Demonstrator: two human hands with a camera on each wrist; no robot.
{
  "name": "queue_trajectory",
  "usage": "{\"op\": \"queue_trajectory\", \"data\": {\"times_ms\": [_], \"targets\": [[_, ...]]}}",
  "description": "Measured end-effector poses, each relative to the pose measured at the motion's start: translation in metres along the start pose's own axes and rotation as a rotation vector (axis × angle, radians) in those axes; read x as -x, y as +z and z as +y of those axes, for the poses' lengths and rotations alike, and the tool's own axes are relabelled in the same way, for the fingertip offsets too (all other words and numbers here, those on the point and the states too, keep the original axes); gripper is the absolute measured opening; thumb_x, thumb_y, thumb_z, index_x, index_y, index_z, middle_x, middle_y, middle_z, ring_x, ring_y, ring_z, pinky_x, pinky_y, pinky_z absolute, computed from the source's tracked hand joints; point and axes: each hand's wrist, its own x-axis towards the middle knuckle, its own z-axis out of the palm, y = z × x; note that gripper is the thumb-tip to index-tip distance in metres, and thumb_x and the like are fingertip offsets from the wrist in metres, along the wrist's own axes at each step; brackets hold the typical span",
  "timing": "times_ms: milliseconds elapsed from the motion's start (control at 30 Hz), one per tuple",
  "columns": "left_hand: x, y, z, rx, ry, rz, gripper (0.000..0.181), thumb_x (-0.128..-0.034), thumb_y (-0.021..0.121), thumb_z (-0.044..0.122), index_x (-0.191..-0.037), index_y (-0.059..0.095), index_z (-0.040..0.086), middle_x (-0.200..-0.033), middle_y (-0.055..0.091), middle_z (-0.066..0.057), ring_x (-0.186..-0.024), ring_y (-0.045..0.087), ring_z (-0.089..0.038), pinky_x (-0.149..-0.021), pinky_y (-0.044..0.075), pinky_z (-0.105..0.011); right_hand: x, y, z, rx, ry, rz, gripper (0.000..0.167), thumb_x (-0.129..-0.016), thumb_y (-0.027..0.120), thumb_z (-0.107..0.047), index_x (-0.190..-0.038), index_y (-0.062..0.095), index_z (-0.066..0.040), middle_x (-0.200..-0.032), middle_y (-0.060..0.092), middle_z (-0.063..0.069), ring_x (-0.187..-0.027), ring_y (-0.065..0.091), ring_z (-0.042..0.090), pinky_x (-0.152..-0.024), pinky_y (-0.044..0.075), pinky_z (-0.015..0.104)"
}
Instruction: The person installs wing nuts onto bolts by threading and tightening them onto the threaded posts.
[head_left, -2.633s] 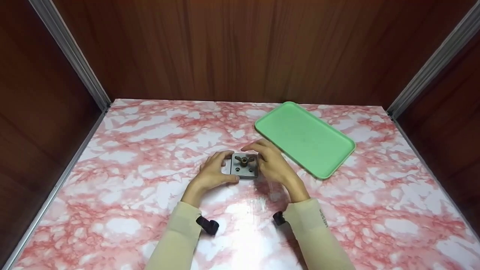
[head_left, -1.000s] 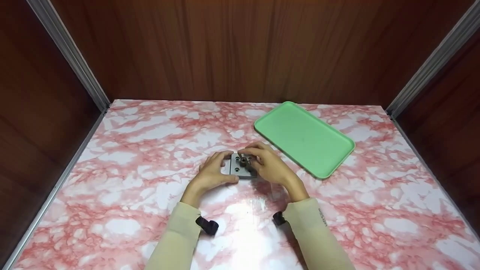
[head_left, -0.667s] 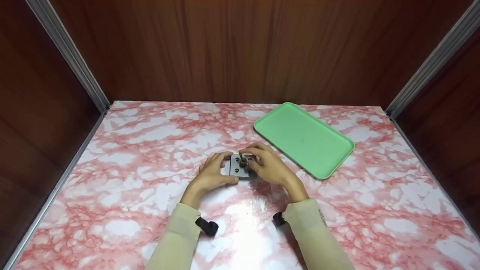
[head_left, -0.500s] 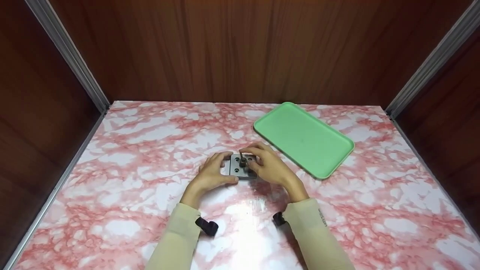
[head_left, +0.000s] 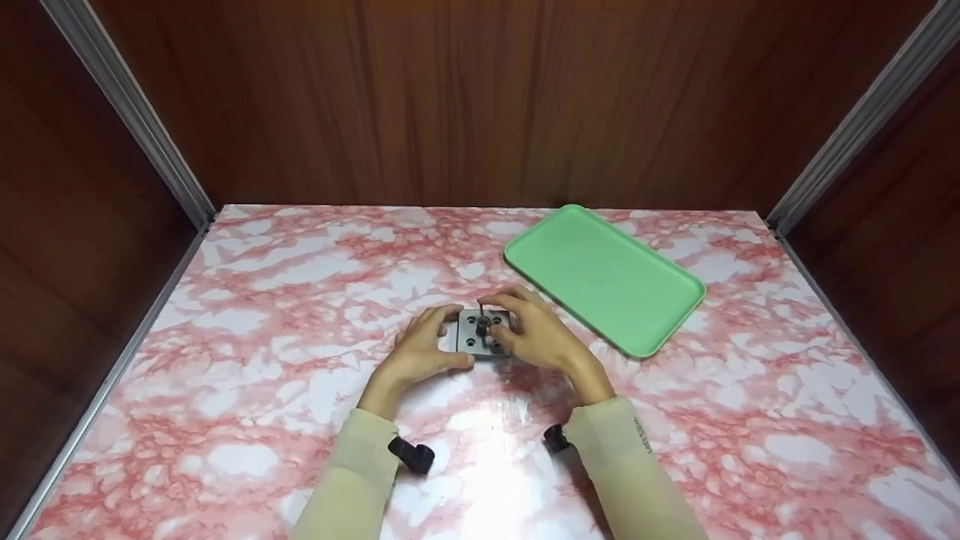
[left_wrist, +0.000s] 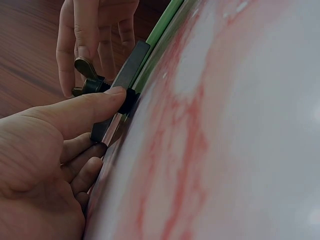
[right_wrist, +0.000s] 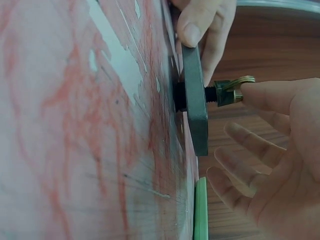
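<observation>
A small square grey metal plate (head_left: pixel 472 350) with holes near its corners sits low at the table's middle. My left hand (head_left: pixel 420 349) holds it by the left side, thumb on the near edge and fingers at the far edge. A brass-coloured wing nut (head_left: pixel 483 325) stands at the plate's centre, and my right hand (head_left: pixel 544 334) pinches it between thumb and index finger. In the right wrist view, a black threaded bolt (right_wrist: pixel 210 94) shows between plate (right_wrist: pixel 196 105) and wing nut (right_wrist: pixel 225 93). That view shows the bolt also emerging beneath the plate.
A light green tray (head_left: pixel 607 281) lies at an angle behind and right of the hands. Red-and-white marbled table surface (head_left: pixel 247 375) surrounds the work. Dark wood panels (head_left: pixel 465 97) enclose the back and both sides.
Earliest, my right hand was beside the plate with the nut's wings pointing sideways. It has since taken hold of the wing nut and turned it. The left hand has kept its grip.
</observation>
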Motion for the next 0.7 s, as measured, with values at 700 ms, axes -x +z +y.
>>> {"op": "queue_trajectory", "data": {"times_ms": [700], "targets": [[-0.0006, 0.0005, -0.0001, 0.021, -0.008, 0.010, 0.094, -0.0738, 0.094, 0.028, -0.157, 0.050, 0.020, -0.147, 0.056, -0.005, -0.130, 0.051, -0.028, -0.117, 0.026, -0.061, 0.0009, -0.0004, -0.0006, 0.000, 0.020, 0.010, 0.053, -0.100, 0.074, -0.022, -0.150, 0.060, -0.017, -0.144, 0.058, 0.007, -0.129, 0.058, 0.028, -0.113, 0.045, 0.051]]}}
